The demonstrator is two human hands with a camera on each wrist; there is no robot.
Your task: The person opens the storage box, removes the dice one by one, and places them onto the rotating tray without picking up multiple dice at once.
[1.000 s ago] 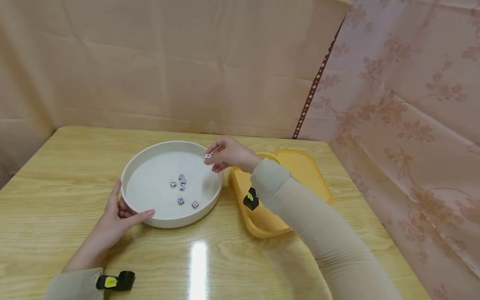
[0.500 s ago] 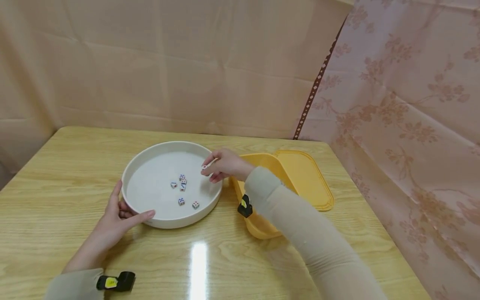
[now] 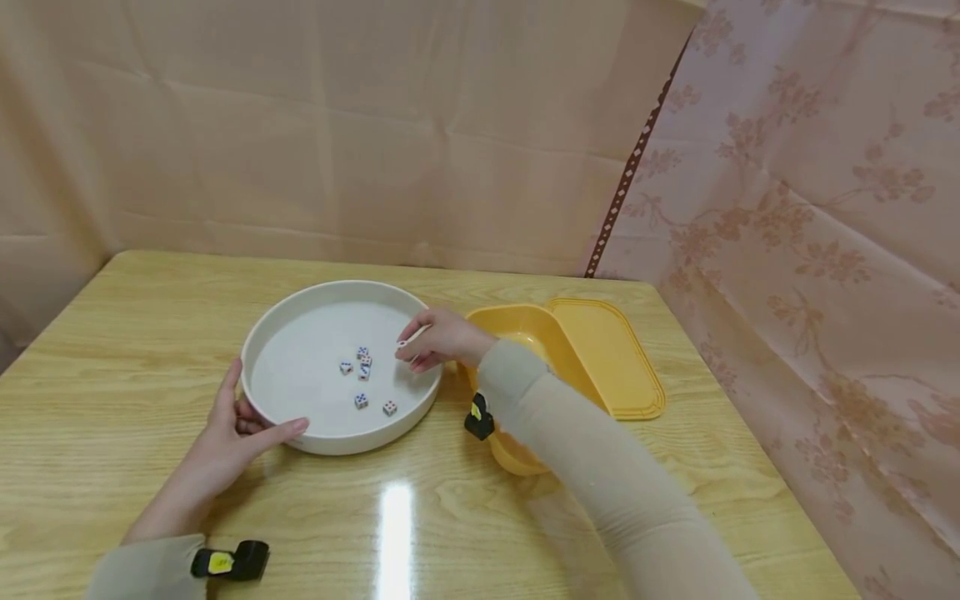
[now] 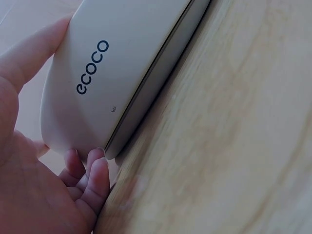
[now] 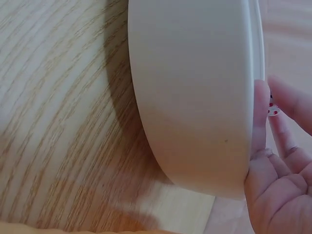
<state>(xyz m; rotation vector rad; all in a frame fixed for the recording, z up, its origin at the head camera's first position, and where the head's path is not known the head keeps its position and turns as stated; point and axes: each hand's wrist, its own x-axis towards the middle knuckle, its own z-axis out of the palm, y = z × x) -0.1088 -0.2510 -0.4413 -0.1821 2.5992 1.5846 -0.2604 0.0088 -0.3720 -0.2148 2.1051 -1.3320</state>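
A round white tray (image 3: 300, 333) with a raised wall stands on the table. My left hand (image 3: 225, 437) grips its near-left side, thumb on the rim and fingers against the wall; the left wrist view shows "ecoco" lettering there. Thumb and fingers of my right hand (image 3: 446, 337) pinch a white die (image 5: 274, 111) with red dots, inside the tray's right side and above its floor. Several dice lie near the tray's middle: a small cluster (image 3: 364, 364), one die (image 3: 346, 367) left of it, and a blue-dotted die (image 3: 362, 401) and a red-dotted die (image 3: 389, 408) nearer me.
Right of the tray is a yellow container (image 3: 510, 315), open at the top and partly hidden under my right forearm. A flat yellow lid (image 3: 615, 362) lies to its right. Curtains hang behind the wooden table (image 3: 315, 533) and along its right side.
My right hand has moved left and down, carrying the pinched die from the tray's right rim further inside. The left hand, the tray and the other dice stay put.
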